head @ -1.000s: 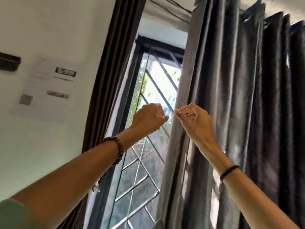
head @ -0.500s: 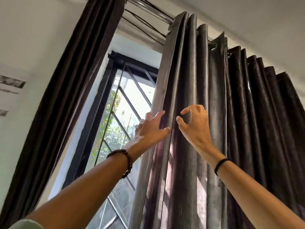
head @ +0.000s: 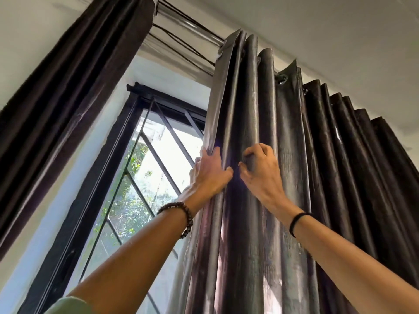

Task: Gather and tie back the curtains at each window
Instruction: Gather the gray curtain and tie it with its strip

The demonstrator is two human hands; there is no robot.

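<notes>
A dark grey pleated curtain [head: 294, 177] hangs from a rod on the right half of the window. My left hand [head: 209, 175] grips its leading edge, fingers wrapped around the first fold. My right hand [head: 260, 173] is right beside it, fingers curled and pinching the second fold. Both arms reach up at about head height. A second, darker curtain [head: 74, 98] hangs bunched at the left side of the window, untouched.
Between the curtains is a black-framed window [head: 118, 177] with diagonal metal bars and greenery outside. A metal curtain rod [head: 188, 26] with dark cords runs under the white ceiling. White wall lies at the far left.
The view has tilted up and right toward the rod. My hands went from pinching near the curtain's edge to gripping its first two folds, and the paper notices on the left wall left view.
</notes>
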